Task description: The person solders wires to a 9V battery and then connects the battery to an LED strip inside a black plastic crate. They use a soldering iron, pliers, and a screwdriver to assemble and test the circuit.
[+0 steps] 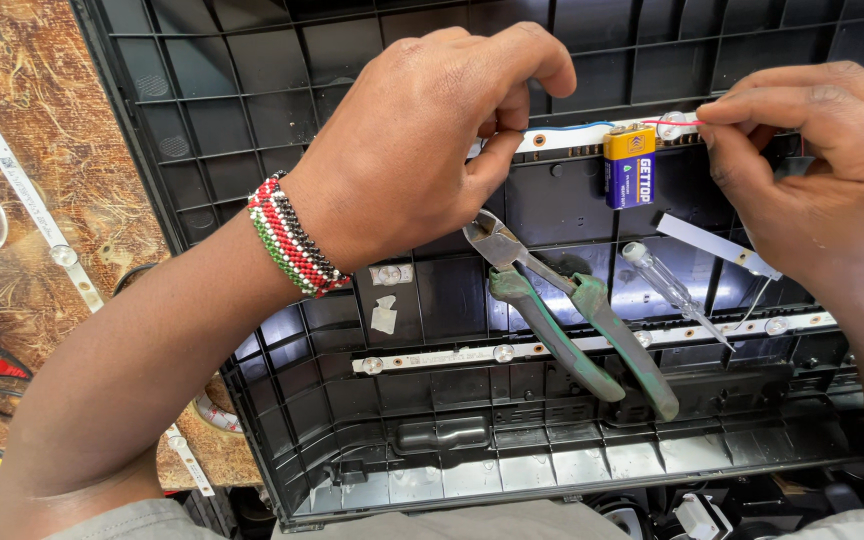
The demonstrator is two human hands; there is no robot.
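Hands (422, 140) (812, 160) pinch wires at battery (629, 165) (pliers (562, 310) just below).

Black ribbed grid across the panel (252, 90). Beaded bracelet (295, 236) in red, white, black and green stripes. Battery (630, 166) blue below, yellow on top. Red wire (670, 123) and blue wire (577, 127) at its head. Pliers (562, 310) with green handles, worn and smudged dark, grey steel jaws. Clear screwdriver (667, 287). White strips (592, 340) dotted with clear round lenses. Tabletop (52, 80) mottled brown and gold, marbled. Grey sleeves along the bottom edge.
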